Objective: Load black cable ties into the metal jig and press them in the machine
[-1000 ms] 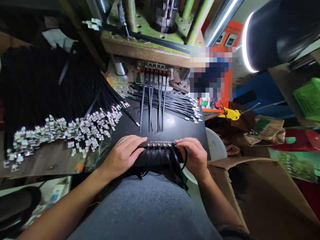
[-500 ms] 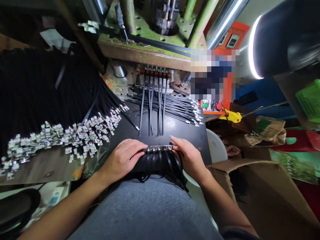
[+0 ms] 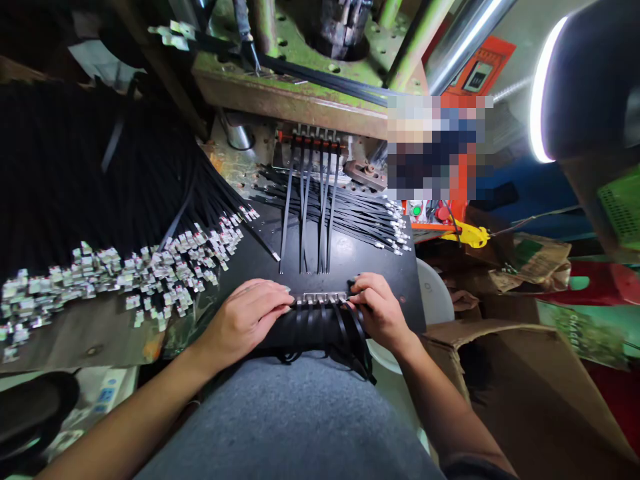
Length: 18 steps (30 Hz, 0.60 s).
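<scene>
Metal strip (image 3: 325, 298), aligned nine-to-three o'clock, is pinched at nine by the left hand (image 3: 255, 312); grip by the right hand (image 3: 379, 309), at three, cannot be told.

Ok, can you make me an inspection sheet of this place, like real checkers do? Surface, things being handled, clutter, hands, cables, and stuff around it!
Surface: black tabletop, shiny.
Things being handled: slim metal holder, dark strips hanging on its near side.
Clutter: big heap of black strips with pale ends, left; smaller bundle beyond the hands.
Hands: left hand grips the holder's left end; right hand is at its right end, exact pinch unclear.
Cables: flat strips run from under the machine; whether they're cables, unclear.
Surroundings: lamp and cardboard box, right.
</scene>
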{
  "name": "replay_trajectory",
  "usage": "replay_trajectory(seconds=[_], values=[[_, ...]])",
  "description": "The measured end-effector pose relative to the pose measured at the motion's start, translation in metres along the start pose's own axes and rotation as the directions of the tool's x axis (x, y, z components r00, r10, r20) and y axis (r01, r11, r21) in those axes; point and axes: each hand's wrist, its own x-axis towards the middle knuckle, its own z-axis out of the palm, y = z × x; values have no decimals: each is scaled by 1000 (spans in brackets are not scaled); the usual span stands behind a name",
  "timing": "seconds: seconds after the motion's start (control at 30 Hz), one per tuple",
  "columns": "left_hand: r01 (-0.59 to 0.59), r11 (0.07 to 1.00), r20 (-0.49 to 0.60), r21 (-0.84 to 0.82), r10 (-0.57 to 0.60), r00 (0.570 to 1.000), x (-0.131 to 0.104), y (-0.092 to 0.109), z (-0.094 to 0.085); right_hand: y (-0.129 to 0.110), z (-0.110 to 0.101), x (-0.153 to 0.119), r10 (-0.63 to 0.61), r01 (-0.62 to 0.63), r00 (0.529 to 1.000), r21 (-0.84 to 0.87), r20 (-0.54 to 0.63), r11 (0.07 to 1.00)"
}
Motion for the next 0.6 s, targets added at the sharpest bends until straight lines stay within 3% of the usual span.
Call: replay_trajectory(seconds=[0.17,0.3,0.33,0.4,0.47,0.5,0.53,0.6], values=[[5,1000,16,-5,-5,1000,2,-2,3,1,10,3,47,-48,996,23,71,999],[-3,999,89,36,0,996,-1,2,-6,-1,11,4,-47,42,997,81,69,996],[-19,998,144,64,10,990,-2,3,-14,0,5,6,-46,37,992,81,115,996],[-79,988,261,133,42,965,2,4,-35,3,-16,18,-37,5,943,98,329,995],[-162,966,334,202,88,939,18,-1,-58,11,-40,45,-67,-11,847,143,527,990],[-202,951,353,234,110,929,33,-6,-67,17,-48,65,-88,0,830,158,550,987],[-230,934,360,274,123,925,52,-14,-73,25,-52,89,-103,31,854,147,511,989],[-234,897,376,374,84,923,102,-35,-75,42,-43,146,-84,86,954,6,289,996]])
